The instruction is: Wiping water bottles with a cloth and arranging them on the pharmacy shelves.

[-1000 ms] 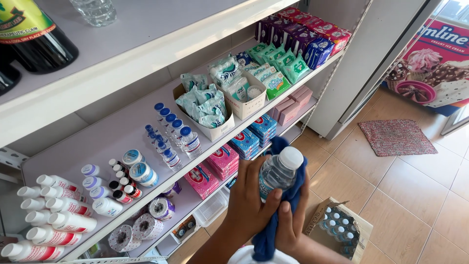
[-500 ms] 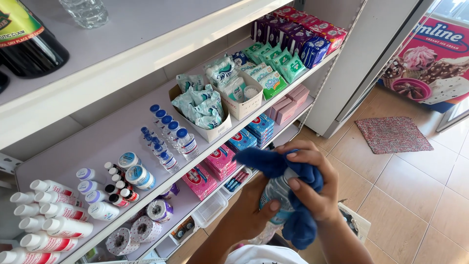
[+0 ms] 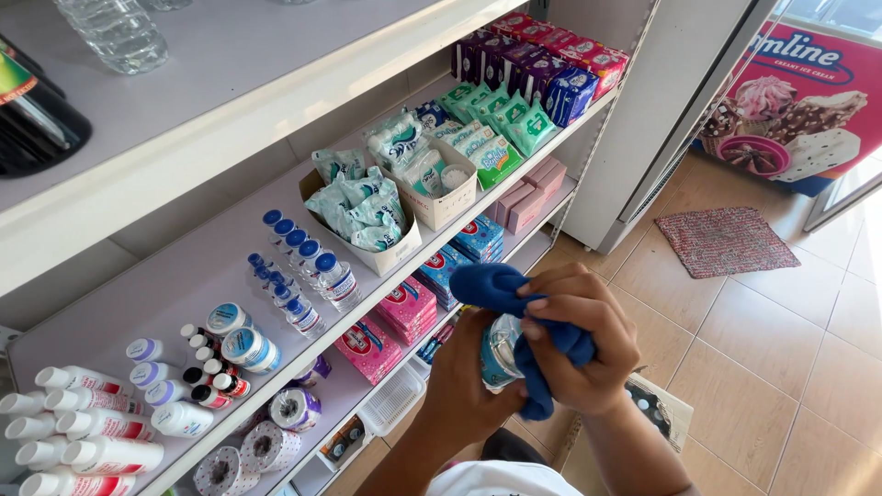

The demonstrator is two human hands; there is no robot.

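1. Right hand, now clenched over the blue cloth, has come down onto the small bottle.
2. Left hand grasps that bottle from below, before the shelf; its cap, bare a second ago, is covered, so wiping is under way.

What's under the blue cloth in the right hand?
A small clear bottle with a pale label, held by the left hand. The right hand presses the blue cloth over it; its cap and top are covered.

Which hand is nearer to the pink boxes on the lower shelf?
The left hand. It holds the small bottle just right of the pink boxes. The right hand, with the blue cloth, lies farther right, beyond the bottle.
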